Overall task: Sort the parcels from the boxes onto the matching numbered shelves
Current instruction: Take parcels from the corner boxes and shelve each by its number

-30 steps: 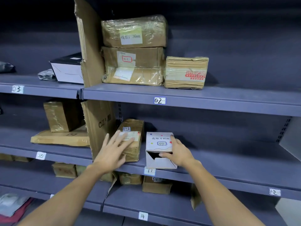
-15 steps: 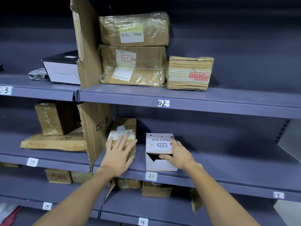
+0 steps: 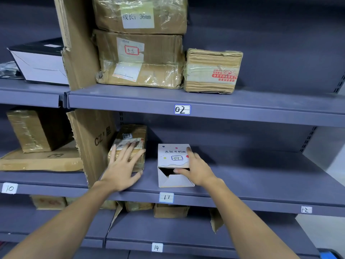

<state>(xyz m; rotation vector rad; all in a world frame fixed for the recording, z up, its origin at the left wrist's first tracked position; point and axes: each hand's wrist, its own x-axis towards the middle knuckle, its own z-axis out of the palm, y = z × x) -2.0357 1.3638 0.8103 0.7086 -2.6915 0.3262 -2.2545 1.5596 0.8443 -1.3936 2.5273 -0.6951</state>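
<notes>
A small white box (image 3: 172,156) marked 04, its front flap open, stands on the shelf labelled 11 (image 3: 242,176). My right hand (image 3: 196,169) grips it from the right, thumb at the open front and a finger on top. Left of it lies a taped brown parcel (image 3: 130,139) with a white label. My left hand (image 3: 122,169) rests flat on that parcel with straight, spread fingers.
A tall cardboard divider (image 3: 91,143) stands left of the brown parcel. The shelf labelled 02 (image 3: 261,107) above carries stacked taped parcels (image 3: 141,58) and a smaller one (image 3: 212,71). Shelf 10 (image 3: 37,176) at left holds brown parcels. Shelf 14 (image 3: 168,238) below has small boxes.
The view has moved closer to the shelves. My left hand has slid slightly forward over the brown parcel. My right hand keeps its hold on the white box, which stays in place.
</notes>
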